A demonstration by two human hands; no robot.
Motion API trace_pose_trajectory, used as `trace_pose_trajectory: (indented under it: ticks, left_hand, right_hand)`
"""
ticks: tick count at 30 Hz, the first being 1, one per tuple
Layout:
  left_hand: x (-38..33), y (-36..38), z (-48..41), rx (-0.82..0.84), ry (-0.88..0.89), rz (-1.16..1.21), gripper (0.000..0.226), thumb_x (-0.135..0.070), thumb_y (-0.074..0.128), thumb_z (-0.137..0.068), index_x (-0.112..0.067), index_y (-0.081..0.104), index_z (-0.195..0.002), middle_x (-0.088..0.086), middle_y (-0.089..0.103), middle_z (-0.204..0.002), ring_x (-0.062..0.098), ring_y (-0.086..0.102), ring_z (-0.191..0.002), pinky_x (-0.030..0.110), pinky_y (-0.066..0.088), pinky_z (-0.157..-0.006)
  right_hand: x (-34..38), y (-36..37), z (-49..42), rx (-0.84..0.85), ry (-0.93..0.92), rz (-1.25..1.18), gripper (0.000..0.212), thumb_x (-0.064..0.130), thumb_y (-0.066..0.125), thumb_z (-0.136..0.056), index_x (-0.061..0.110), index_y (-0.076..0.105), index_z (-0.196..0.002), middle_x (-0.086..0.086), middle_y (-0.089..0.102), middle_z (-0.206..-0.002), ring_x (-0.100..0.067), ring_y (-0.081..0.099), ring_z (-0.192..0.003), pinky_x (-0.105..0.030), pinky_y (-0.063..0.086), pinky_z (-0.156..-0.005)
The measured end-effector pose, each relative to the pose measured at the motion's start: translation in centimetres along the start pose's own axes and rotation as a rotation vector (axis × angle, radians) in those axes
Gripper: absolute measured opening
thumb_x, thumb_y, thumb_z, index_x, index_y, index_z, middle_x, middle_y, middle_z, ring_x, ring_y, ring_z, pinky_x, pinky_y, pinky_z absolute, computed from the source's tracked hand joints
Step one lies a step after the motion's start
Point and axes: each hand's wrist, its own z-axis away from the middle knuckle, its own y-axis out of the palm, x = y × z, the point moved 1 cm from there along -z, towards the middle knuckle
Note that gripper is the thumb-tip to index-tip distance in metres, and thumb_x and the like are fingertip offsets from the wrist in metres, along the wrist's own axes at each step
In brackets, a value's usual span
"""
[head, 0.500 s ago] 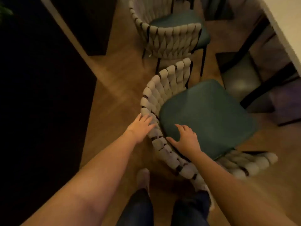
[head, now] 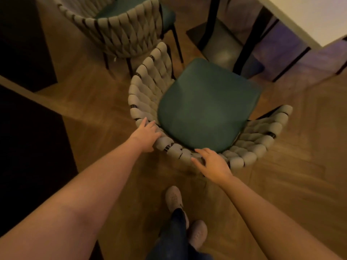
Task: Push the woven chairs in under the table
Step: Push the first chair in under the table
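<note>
woven chair (head: 150, 87) with a green seat cushion (head: 206, 107) stands on the wooden floor (head: 97, 117) right in front of me, its curved back toward me and the seat front toward the table (head: 300, 14) at the upper right, still out from under it. my left hand (head: 147, 134) lies against the left part of the woven back rim, fingers spread and flat on it, not wrapped round. my right hand (head: 214, 164) rests on the rear rim, fingers apart, palm down. a second woven chair (head: 120, 29) stands beyond, near the first. dark table legs (head: 249, 34) show under the pale top. the floor has a herringbone pattern; a dark wall or cabinet fills the left. my light shoes (head: 173, 198) stand just behind the chair.
</note>
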Motion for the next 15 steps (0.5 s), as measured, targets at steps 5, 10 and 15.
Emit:
trace_pose_trajectory:
  ticks: [5, 10, 15]
  left_hand:
    - [1.7, 1.0, -1.5, -0.038, 0.040, -0.026, 0.063, -0.034, 0.059, -0.091, -0.024, 0.032, -0.147, 0.003, 0.034, -0.152, 0.025, 0.021, -0.145, 0.054, 0.003, -0.118]
    - [3.1, 0.9, -3.5, -0.040, 0.252, -0.038, 0.052, -0.039, 0.054, -0.089, -0.034, 0.042, -0.140, -0.003, 0.045, -0.144, 0.022, 0.034, -0.137, 0.049, 0.019, -0.117]
    - [4.5, 1.5, -4.7, -0.155, 0.417, 0.042, 0.047, -0.041, 0.055, -0.087, -0.036, 0.047, -0.133, -0.008, 0.061, -0.121, 0.012, 0.061, -0.103, 0.026, 0.050, -0.087]
  right_hand:
    - [0.9, 1.8, -0.3, -0.025, 0.015, 0.207, 0.074, 0.076, 0.038, -0.085, 0.030, 0.040, -0.143, 0.007, 0.059, -0.125, -0.014, 0.059, -0.108, -0.030, 0.046, -0.088]
    - [1.1, 1.7, -1.2, 0.013, 0.070, 0.307, 0.064, 0.069, 0.051, -0.084, 0.033, 0.046, -0.137, 0.008, 0.065, -0.113, -0.014, 0.062, -0.098, -0.028, 0.047, -0.077]
    - [1.3, 1.4, -1.6, -0.017, 0.077, 0.348, 0.056, 0.068, 0.045, -0.084, 0.036, 0.051, -0.130, 0.009, 0.063, -0.113, -0.012, 0.062, -0.095, -0.023, 0.036, -0.067]
